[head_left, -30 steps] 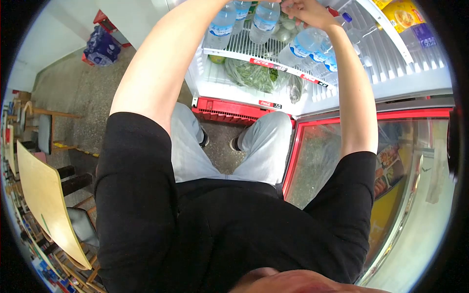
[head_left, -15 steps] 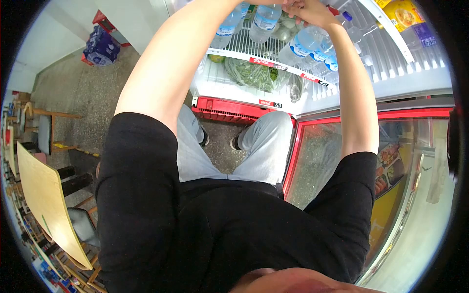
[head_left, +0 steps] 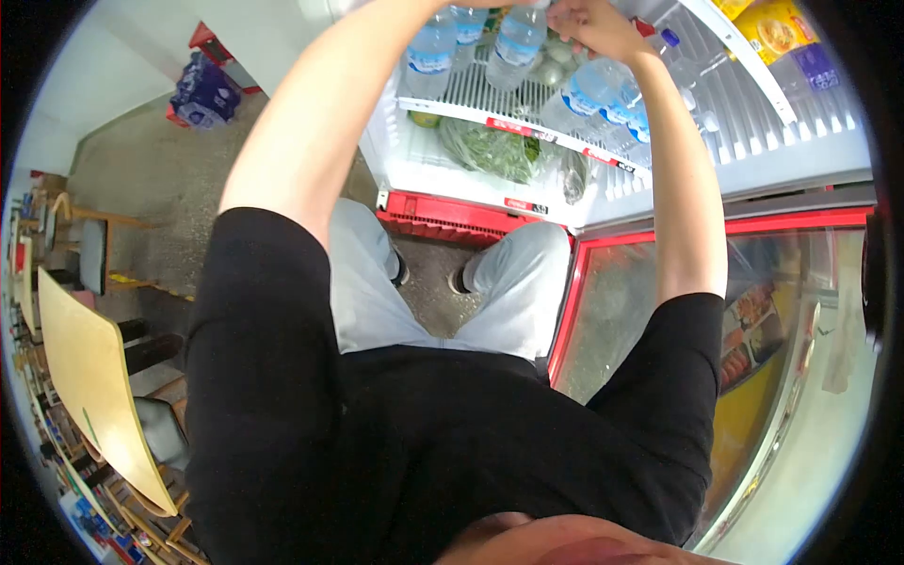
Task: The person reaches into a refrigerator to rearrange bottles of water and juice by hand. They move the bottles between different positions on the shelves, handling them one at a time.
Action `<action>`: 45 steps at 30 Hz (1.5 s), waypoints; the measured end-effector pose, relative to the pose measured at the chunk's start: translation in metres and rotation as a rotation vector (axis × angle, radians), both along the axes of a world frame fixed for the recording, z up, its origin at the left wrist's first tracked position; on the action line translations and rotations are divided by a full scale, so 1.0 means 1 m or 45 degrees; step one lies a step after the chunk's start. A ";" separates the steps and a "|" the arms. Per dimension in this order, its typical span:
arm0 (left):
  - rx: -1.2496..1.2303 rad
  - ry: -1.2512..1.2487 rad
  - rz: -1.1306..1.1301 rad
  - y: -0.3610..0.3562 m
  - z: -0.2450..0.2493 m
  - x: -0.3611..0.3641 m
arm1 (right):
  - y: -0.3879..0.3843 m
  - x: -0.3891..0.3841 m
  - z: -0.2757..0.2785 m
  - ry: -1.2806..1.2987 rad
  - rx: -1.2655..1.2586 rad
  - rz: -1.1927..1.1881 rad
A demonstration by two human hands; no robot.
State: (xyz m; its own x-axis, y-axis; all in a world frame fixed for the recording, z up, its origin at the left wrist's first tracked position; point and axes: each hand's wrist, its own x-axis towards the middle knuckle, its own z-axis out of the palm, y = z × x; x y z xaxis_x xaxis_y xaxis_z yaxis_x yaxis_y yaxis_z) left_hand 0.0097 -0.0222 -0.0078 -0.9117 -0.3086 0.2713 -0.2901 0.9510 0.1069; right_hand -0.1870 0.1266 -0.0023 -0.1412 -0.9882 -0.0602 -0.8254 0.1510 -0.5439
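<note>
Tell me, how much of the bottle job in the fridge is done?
Some bottles are already on the fridge shelf, so that part looks done. The right hand is up among them; the left hand is mostly cut off, so I can't tell what they hold. The door is open, so closing it seems left. More bottles to go? I can't tell.

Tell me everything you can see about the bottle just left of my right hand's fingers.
The bottle looks like clear, thin plastic, with a blue-and-white label around its middle. It appears upright on the white wire shelf, its slant perhaps due to the lens. Other bottles are to its left, and a bag of pale round items is on its right. The right hand is close to its top, but whether it touches is unclear. The cap and the fill level can't be made out.
</note>
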 end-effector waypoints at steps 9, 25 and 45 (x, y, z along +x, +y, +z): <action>-0.005 0.115 0.159 0.000 -0.001 -0.001 | -0.045 -0.075 -0.058 1.130 -1.059 0.823; 0.249 0.199 0.357 -0.019 -0.015 -0.013 | 0.001 0.000 -0.010 0.119 -0.079 0.018; 0.219 0.108 0.263 -0.014 -0.005 0.000 | 0.007 0.005 -0.007 0.018 -0.245 -0.058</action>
